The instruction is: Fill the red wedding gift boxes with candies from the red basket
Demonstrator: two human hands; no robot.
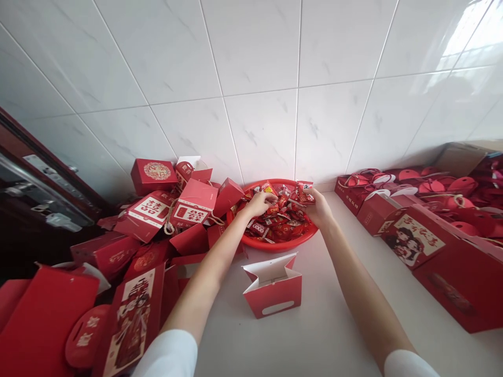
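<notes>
A round red plastic basket [275,246] against the wall holds many small wrapped candies [281,230], mostly red. Over its left side, my left hand [260,204] has its fingers curled together at a red and yellow wrapped candy; part of the grip is hidden. On the basket's right side my right hand [319,209] is closed on a red wrapped candy [305,185], which sticks up above the fingers. In front of the basket, between my forearms, a red paper gift box [275,293] stands upright with its top open.
A heap of red gift boxes [155,209], some with rope handles, lies at the left. Along the right stand rows of red boxes [416,241] with ribbons on top. Everything rests on a pale table [314,335] before a white tiled wall [259,131].
</notes>
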